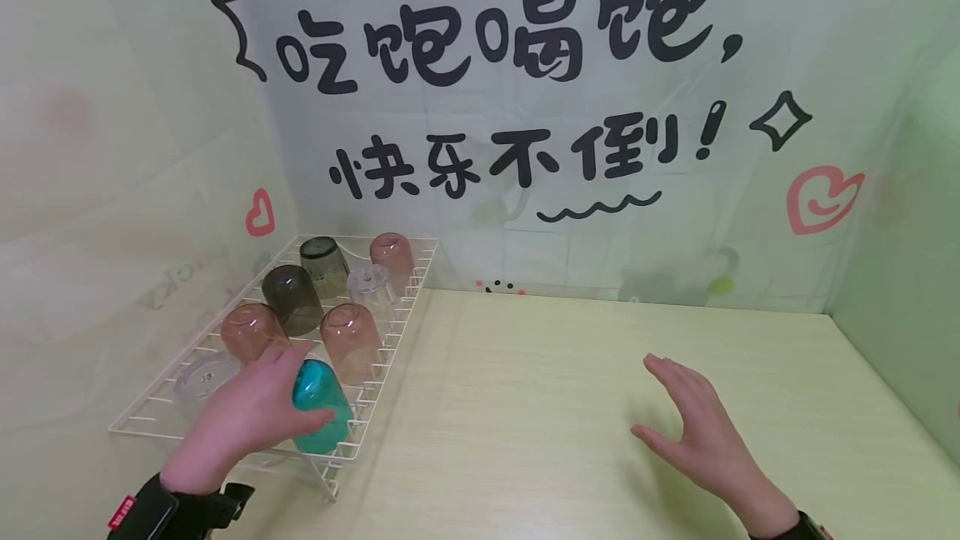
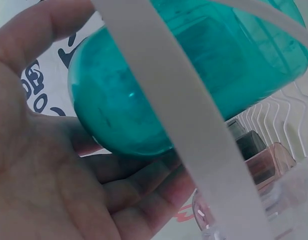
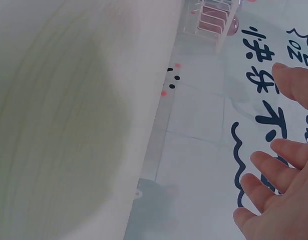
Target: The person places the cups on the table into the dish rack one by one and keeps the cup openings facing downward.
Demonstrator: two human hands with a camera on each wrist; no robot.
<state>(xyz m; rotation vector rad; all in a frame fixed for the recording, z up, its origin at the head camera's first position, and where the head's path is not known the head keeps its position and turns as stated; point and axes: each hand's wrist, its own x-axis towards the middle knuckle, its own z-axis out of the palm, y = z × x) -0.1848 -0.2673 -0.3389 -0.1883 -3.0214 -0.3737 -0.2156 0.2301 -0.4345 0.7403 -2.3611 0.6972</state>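
Observation:
On the wire rack point(image 1: 375, 415) a teal cup point(image 1: 321, 407) stands upside down. My left hand point(image 1: 258, 407) reaches round it from the left, thumb across its near side and fingers along the far side. In the left wrist view, the fingers of my left hand point(image 2: 58, 165) curve behind the rounded base of the teal cup point(image 2: 118, 100); a pale strap crosses in front and hides the fingertips. My right hand point(image 1: 701, 436) hovers over the table at the right, fingers spread and holding nothing. The right wrist view also shows the right hand point(image 3: 284, 195) with its fingers apart.
Several other upturned cups stand on the rack: pink point(image 1: 351, 340), dark grey point(image 1: 291, 298), smoky green point(image 1: 324, 267) and colourless point(image 1: 206, 377). The pale wood table point(image 1: 510, 407) extends to the right. A printed wall point(image 1: 465, 232) rises behind it.

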